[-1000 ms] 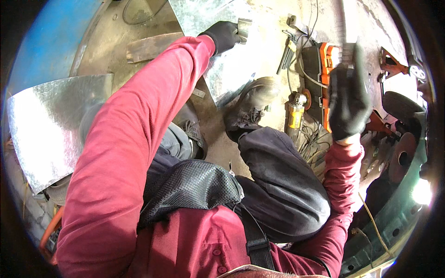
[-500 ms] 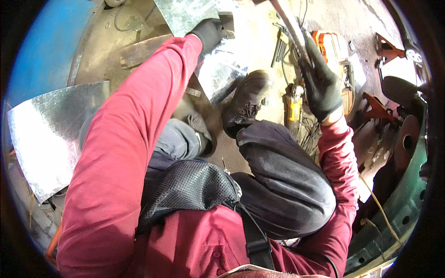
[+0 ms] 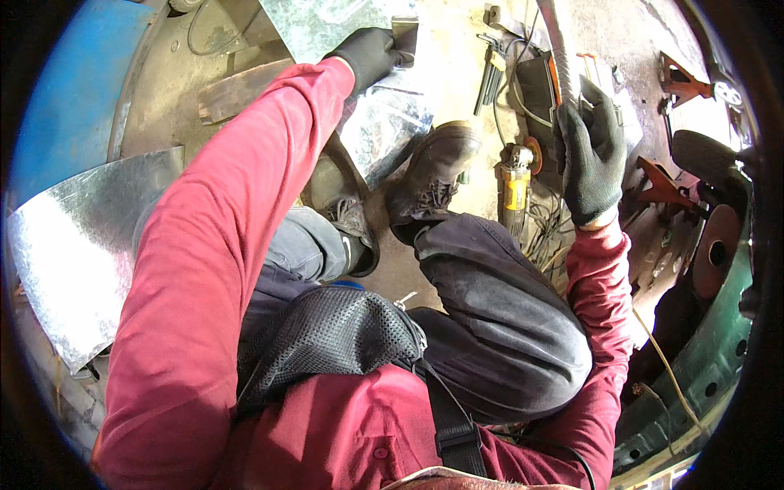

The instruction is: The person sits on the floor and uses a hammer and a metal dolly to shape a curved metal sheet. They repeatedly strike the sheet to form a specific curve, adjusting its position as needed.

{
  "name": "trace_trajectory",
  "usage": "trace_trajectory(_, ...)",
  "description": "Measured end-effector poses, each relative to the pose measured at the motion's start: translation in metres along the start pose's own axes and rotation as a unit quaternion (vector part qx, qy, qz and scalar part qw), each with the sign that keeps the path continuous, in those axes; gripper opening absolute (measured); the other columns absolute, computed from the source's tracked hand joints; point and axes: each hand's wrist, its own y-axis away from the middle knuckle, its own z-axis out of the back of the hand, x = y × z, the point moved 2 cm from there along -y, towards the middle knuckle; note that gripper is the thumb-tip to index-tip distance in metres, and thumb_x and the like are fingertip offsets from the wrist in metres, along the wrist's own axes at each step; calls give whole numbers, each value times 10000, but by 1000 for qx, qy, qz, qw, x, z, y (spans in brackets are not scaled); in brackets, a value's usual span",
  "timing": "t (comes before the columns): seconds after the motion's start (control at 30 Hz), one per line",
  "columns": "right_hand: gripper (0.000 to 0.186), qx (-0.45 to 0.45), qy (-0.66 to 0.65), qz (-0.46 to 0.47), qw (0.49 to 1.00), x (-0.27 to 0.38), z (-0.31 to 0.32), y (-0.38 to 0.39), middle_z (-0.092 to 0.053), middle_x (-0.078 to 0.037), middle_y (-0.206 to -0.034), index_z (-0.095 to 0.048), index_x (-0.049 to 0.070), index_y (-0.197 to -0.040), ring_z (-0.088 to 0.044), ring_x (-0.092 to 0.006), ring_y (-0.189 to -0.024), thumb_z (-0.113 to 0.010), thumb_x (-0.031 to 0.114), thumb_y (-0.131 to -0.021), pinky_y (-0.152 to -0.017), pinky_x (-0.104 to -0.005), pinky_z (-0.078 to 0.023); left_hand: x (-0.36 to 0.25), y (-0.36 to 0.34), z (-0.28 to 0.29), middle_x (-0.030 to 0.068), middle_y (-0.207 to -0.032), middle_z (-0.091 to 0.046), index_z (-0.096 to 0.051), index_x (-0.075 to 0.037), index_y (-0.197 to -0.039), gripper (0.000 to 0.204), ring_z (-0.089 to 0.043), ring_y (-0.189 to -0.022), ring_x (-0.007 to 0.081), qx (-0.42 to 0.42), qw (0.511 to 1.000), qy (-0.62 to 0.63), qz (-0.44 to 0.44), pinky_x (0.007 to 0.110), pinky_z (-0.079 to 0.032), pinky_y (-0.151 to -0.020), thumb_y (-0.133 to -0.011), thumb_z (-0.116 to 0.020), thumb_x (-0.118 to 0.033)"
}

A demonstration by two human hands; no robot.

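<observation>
Head view: I am looking down from afar at a crouching person whose black-gloved hands are working on a floor. Compared with half a second ago, the right hand [image 3: 594, 159] is holding its grey rod [image 3: 558, 49] more upright; the rod was leaning left then, and its far end is now running out of the top edge. The left hand [image 3: 367, 59] is keeping its grip on a flat-sided metal block [image 3: 404, 37]. For the work in hand, I am judging that this is leaving the rod clear of the block.

The block is looking dull, grey and square-cornered, showing over a thin metal sheet [image 3: 384, 122]; whether it is touching the sheet, I cannot tell. The sheet is shining, smooth and mottled, with a corner pointing toward the person's boots. The rod is looking long and ridged, and the right hand's fingers are closing around its lower part, loosely as far as I am seeing.

Beside the right boot [image 3: 433, 171], of scuffed dark leather, a yellow grinder [image 3: 516, 188] is lying near tangled cables. Farther up, black hex keys [image 3: 490, 77] are sitting in a yellow holder. At left, a rough wooden board [image 3: 233, 91] is resting near a second, gently bending shiny sheet [image 3: 90, 237].
</observation>
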Motion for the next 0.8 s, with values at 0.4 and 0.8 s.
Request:
trace_trajectory(0.4,406,150,294,100,938,-30,-20,6,-676,-207,-1380,-625,85,-1420,-736,-314,-1136,-632,57,-1015,-937,-375,-589,-29,-5,-7,194,-1057,-756,-745,-87,-1163,344,-709,-999,378,39,998,-47,-9,449,-537,-911,-1014,-653,-383)
trace_trajectory(0.8,484,67,137,-31,988,-63,6,9,-717,-25,-1051,-537,63,-1535,-568,-45,-743,-626,225,-1088,-689,-237,-520,36,9,51,85,-881,-716,-744,30,-1107,529,-632,-789,158,-71,995,68,-1,336,-518,-760,-994,-705,-485)
